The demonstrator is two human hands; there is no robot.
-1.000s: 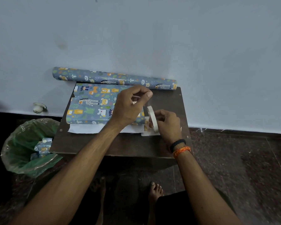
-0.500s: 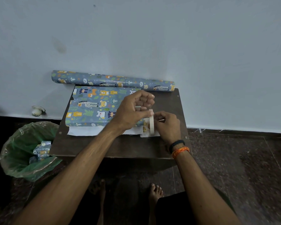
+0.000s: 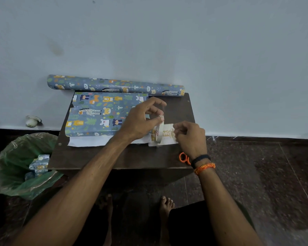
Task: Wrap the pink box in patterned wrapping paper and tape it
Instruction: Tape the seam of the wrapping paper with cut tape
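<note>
Pulling: left hand (image 3: 140, 121) pinches tape roll (image 3: 158, 129); right hand (image 3: 190, 137) pinches its free end.
Done: pink box (image 3: 103, 114), at 10 o'clock from roll, mostly covered.
Left: near flap untaped, I judge.

A plain pale blue-grey painted wall (image 3: 167, 41) rises behind a small dark brown wooden table (image 3: 132, 157). The dark speckled stone floor (image 3: 265, 183) meets the wall at a black skirting band (image 3: 256, 137).
</note>
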